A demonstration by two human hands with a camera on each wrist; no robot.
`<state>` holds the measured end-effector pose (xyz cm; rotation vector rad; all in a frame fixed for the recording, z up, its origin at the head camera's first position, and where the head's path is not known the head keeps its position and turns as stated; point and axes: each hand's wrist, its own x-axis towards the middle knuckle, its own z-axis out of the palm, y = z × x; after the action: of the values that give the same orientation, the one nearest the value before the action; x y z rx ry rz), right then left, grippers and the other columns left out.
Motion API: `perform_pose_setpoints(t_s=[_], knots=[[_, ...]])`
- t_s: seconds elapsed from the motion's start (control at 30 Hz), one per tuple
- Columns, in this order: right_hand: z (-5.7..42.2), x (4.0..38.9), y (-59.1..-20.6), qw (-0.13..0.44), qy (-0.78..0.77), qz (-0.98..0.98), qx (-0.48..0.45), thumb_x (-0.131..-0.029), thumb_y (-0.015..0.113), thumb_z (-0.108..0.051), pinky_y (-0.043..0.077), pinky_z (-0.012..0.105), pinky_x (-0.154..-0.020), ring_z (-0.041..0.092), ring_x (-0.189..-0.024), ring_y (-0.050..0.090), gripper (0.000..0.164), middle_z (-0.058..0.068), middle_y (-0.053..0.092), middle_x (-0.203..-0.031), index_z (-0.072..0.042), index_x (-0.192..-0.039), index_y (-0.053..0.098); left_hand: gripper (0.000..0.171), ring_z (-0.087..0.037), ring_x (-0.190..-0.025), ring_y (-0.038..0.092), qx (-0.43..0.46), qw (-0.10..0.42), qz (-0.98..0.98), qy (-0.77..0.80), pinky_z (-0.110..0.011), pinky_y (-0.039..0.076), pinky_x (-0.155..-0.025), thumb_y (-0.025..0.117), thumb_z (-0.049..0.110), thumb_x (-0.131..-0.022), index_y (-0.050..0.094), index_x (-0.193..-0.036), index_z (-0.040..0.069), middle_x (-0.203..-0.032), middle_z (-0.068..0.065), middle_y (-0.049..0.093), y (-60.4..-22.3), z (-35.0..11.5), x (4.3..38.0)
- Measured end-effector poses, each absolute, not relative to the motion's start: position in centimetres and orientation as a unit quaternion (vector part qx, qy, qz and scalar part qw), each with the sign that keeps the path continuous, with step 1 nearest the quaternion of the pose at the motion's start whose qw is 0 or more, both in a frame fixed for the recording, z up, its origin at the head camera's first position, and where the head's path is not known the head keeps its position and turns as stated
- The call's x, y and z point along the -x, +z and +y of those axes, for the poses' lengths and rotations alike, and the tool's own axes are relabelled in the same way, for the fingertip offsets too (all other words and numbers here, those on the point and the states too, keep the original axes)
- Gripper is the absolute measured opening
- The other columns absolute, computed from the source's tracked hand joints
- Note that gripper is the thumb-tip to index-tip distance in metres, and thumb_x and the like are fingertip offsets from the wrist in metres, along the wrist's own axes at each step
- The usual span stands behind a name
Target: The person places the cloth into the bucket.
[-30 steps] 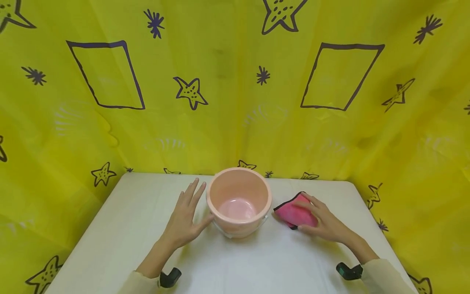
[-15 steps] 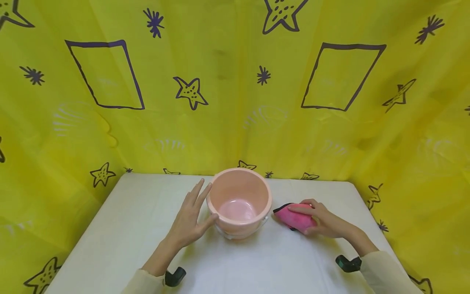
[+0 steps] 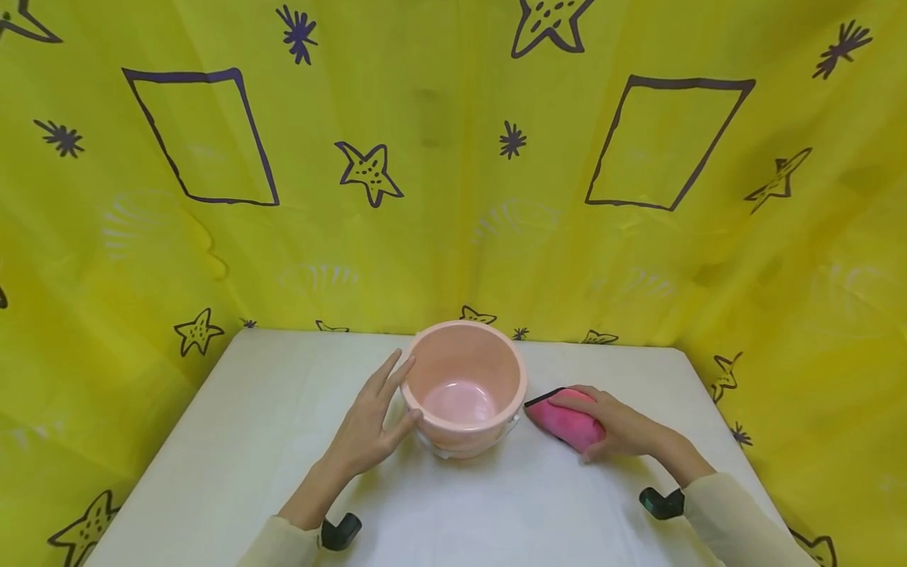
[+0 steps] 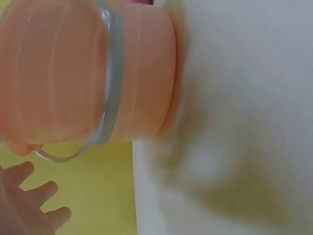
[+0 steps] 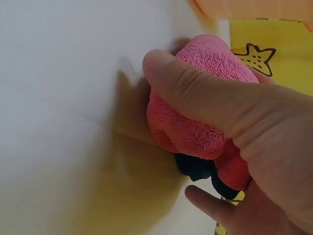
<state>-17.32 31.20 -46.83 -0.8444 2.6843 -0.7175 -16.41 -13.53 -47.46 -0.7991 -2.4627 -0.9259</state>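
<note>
Head view is showing the change: the pink cloth (image 3: 571,426), lying flatter a second ago, is now bunching in the right hand (image 3: 627,427), whose thumb and fingers are gripping it. That is probably making it compact enough for moving as one bundle. It is sitting just beside the bucket (image 3: 460,446), to its right; whether it is resting on the bench (image 3: 453,516) or hanging slightly above is remaining unclear. The left hand (image 3: 363,435), now reaching a little closer, is holding nothing; its straight fingers are spreading beside the bucket's left rim, and I cannot tell if they are touching it. Counting up: one cloth, one upright bucket with one grey handle (image 4: 114,73) hanging at its side, two hands and two black wrist pieces (image 3: 342,532) are showing.
</note>
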Motion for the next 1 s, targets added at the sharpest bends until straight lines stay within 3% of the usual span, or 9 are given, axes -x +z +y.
perform_pose_setpoints(t_s=[0.3, 0.47, 0.57, 0.7, 1.0], knots=[[30.7, 17.8, -47.6, 0.078, -0.239, 0.926, 0.283, -0.077, 0.09, -0.016, 0.047, 0.042, -0.081, 0.025, -0.108, 0.051, 0.076, 0.006, 0.059, -0.127, -0.029, -0.144, 0.057, 0.07, -0.042, -0.142, 0.044, 0.278, 0.183, -0.879, -0.341, -0.067, 0.041, -0.106, 0.057, 0.051, -0.102, 0.033, -0.162, 0.025, -0.161, -0.018, 0.038, -47.6, -13.4, 16.2], [30.6, 18.0, -48.0, 0.077, -0.263, 0.92, 0.28, -0.08, 0.089, -0.017, 0.046, 0.038, -0.079, 0.02, -0.099, 0.052, 0.069, 0.0, 0.06, -0.113, -0.031, -0.141, 0.06, 0.07, -0.043, -0.14, 0.046, 0.27, 0.174, -0.883, -0.342, -0.067, 0.042, -0.106, 0.058, 0.048, -0.101, 0.033, -0.162, 0.025, -0.158, -0.019, 0.043, -47.6, -13.3, 16.1], [30.7, 18.0, -48.0, 0.071, -0.275, 0.916, 0.282, -0.082, 0.088, -0.019, 0.046, 0.035, -0.077, 0.018, -0.095, 0.053, 0.065, -0.001, 0.059, -0.108, -0.029, -0.139, 0.061, 0.07, -0.041, -0.141, 0.046, 0.271, 0.168, -0.883, -0.345, -0.066, 0.042, -0.107, 0.059, 0.046, -0.101, 0.033, -0.162, 0.025, -0.16, -0.012, 0.043, -47.6, -13.2, 16.1], [30.6, 17.7, -47.5, 0.057, -0.285, 0.914, 0.282, -0.081, 0.089, -0.022, 0.047, 0.031, -0.075, 0.017, -0.093, 0.054, 0.065, -0.001, 0.061, -0.108, -0.027, -0.139, 0.061, 0.069, -0.037, -0.143, 0.045, 0.273, 0.161, -0.881, -0.35, -0.063, 0.041, -0.109, 0.06, 0.045, -0.101, 0.034, -0.162, 0.025, -0.162, -0.002, 0.041, -47.5, -13.2, 16.0], [30.4, 17.0, -45.0, 0.042, -0.298, 0.921, 0.246, -0.078, 0.091, -0.033, 0.05, 0.033, -0.073, 0.018, -0.093, 0.056, 0.071, 0.001, 0.061, -0.107, -0.033, -0.142, 0.059, 0.069, -0.032, -0.143, 0.046, 0.277, 0.156, -0.874, -0.367, -0.058, 0.043, -0.11, 0.061, 0.043, -0.101, 0.036, -0.161, 0.021, -0.162, 0.0, 0.041, -47.6, -13.2, 16.0]])
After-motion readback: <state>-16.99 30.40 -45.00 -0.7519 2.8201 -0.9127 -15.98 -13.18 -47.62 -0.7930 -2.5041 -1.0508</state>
